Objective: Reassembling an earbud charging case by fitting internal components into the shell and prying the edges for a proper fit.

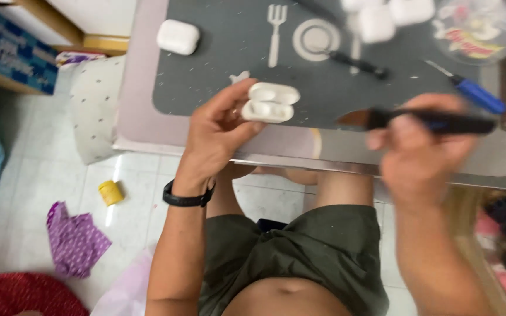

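My left hand holds a small white earbud case with its lid flipped open, just above the near edge of a dark grey mat. My right hand, blurred by motion, grips a black brush-like tool that lies level and points left toward the case. A black band sits on my left wrist.
A closed white case lies at the mat's far left; several more white cases cluster at the top. A black tool and a blue-handled screwdriver lie on the mat. On the floor are a yellow lid and purple cloth.
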